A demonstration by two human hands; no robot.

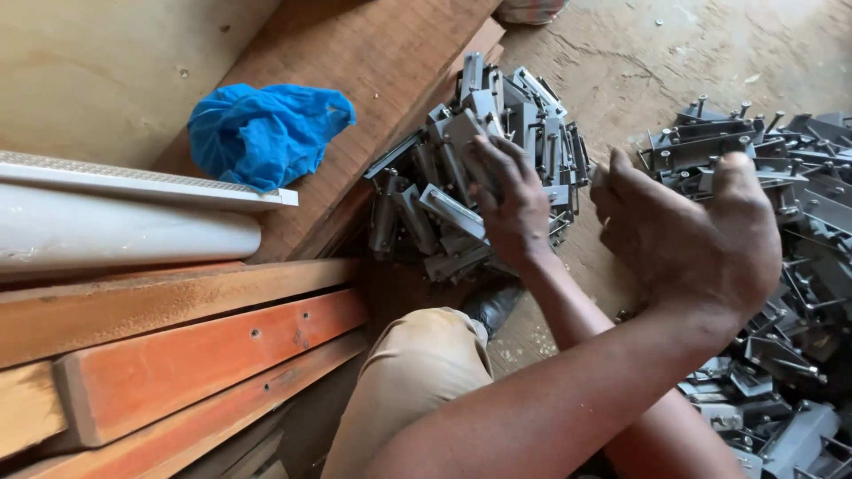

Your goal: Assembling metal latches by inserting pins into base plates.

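Note:
My right hand [508, 206] reaches across to a heap of grey metal brackets [461, 191] beside the wooden boards, and its fingers are closed around one bracket [463, 131] at the top of the heap. My left hand [697, 235] hovers nearer the camera, between the two heaps, with its back towards me. Its fingers are curled and spread, and nothing shows in them. My left forearm crosses over my right arm. A second, larger heap of grey brackets with pins [790, 266] lies on the right.
Reddish wooden boards [213, 355] are stacked at the left, under a white pipe [115, 232] and a white slat. A crumpled blue plastic bag [266, 131] lies on a brown board. My khaki-clad knee [424, 372] is at the bottom centre. The floor [639, 62] is dusty concrete.

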